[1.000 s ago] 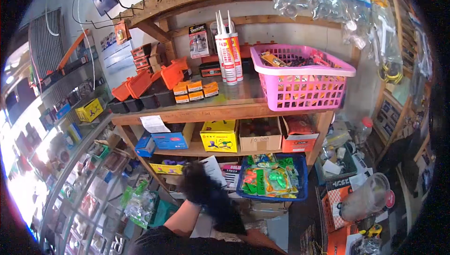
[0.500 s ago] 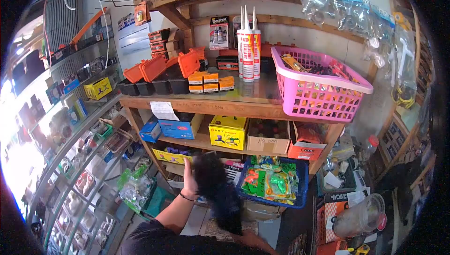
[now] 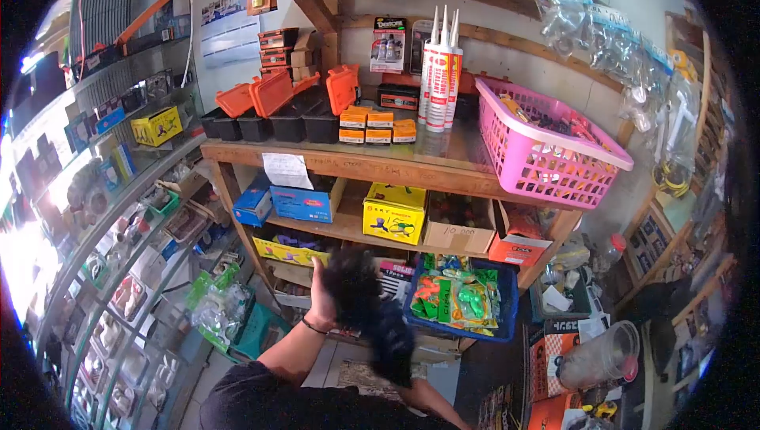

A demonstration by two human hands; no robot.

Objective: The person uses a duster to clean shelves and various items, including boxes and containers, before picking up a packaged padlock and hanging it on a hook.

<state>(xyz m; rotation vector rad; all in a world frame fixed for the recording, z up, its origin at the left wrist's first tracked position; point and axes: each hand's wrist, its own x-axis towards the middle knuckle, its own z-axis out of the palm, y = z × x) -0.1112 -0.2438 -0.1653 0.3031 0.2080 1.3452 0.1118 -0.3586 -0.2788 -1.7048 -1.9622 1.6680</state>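
Observation:
My left hand [image 3: 322, 301], with a dark band at its wrist, is raised in front of the lower shelves. Its palm side rests against a black fluffy bundle [image 3: 354, 281], and most of its fingers are hidden behind that. The bundle looks like a duster head and is smeared by motion. It runs down to a darker blue-black lower part [image 3: 389, 348]. My right forearm reaches up to this lower end from the bottom edge, but the right hand's fingers are covered or blurred. Behind the bundle are a yellow carton [image 3: 293, 251] and a blue tray [image 3: 507, 303] of bright packets.
On the wooden shelf [image 3: 380, 167] stand silicone sealant tubes [image 3: 438, 86], orange-lidded black boxes [image 3: 301, 112], small orange boxes [image 3: 377, 126] and a pink basket [image 3: 546, 149]. Glass shelving [image 3: 131, 272] lines the left. A clear plastic jar [image 3: 598, 357] stands at lower right.
The view has shifted a little, so the upper shelf goods sit further right. My left hand stays against the black bundle, whose blurred outline has changed slightly. More of my right forearm shows.

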